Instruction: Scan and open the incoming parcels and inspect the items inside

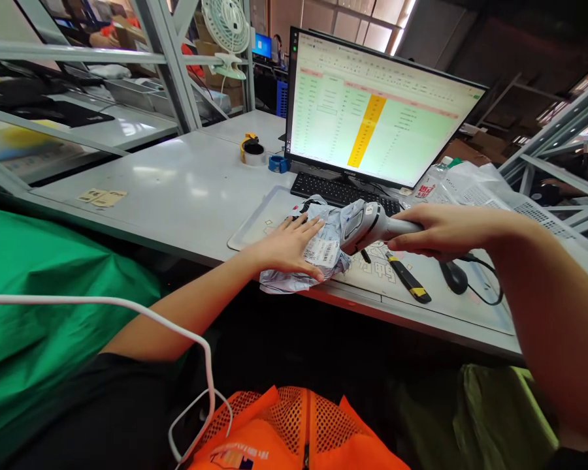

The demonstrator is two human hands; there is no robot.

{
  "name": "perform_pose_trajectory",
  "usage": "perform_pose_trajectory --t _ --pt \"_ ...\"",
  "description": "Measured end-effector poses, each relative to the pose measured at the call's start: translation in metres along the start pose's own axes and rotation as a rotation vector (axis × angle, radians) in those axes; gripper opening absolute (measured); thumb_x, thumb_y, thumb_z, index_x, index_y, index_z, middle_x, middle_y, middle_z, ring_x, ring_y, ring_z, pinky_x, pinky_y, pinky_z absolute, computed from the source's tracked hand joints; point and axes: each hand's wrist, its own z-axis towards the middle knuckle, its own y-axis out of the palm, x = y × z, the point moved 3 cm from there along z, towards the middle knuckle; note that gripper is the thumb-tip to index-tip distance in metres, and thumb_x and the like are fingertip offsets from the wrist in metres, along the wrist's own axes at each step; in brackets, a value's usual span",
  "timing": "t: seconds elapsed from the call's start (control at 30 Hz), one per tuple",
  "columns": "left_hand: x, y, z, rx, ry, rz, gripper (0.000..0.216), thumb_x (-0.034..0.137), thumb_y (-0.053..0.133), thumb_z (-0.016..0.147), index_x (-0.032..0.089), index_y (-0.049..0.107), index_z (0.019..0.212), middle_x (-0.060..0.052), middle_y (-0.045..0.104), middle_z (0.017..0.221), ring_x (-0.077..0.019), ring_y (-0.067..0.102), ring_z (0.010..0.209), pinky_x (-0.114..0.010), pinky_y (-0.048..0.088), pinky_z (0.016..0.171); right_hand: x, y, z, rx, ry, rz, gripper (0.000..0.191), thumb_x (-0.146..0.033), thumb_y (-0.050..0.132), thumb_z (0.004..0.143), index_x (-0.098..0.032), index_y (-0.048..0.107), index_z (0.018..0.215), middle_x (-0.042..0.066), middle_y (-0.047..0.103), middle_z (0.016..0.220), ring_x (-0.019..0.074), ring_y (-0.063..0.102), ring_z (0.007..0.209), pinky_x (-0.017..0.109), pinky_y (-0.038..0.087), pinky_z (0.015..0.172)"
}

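Mailer (pixel 330 230) overhanging the desk's (pixel 196 166) front edge may slip if my spread left fingers (pixel 302 228) lift, right fingers (pixel 406 245) gripping the barcode scanner (pixel 363 225).

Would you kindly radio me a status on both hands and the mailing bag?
Left hand spread on the plastic mailing bag, beside its barcode label. Right hand gripping the barcode scanner, nose near label. Utility knife right of bag, clear of both hands.
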Motion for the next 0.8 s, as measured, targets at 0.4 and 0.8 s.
perform_pose_trajectory --t 0.4,0.8 --pt "-0.01 -0.01 -0.009 0.002 0.004 -0.048 0.116 0.078 0.075 0.08 0.017 0.032 0.169 -0.016 0.025 0.176 -0.0372 0.018 0.165 -0.049 0.018 0.133 0.01 -0.001 -0.012 -0.166 0.084 0.059 0.052 -0.073 0.074 0.083 -0.022 0.067 0.088 -0.004 0.05 0.059 0.0109 0.045 0.044 0.024 0.031 0.038" --pt "0.011 0.05 0.011 0.134 0.104 0.158 0.111 0.084 0.067 0.082 0.02 0.037 0.167 -0.017 0.028 0.174 -0.0404 0.02 0.164 -0.069 0.008 0.13 0.192 0.077 0.039 0.426 0.546 -0.303 0.062 -0.049 0.049 0.104 -0.007 0.057 0.148 0.024 0.072 0.13 0.0376 0.069 0.121 0.043 0.051 0.096"
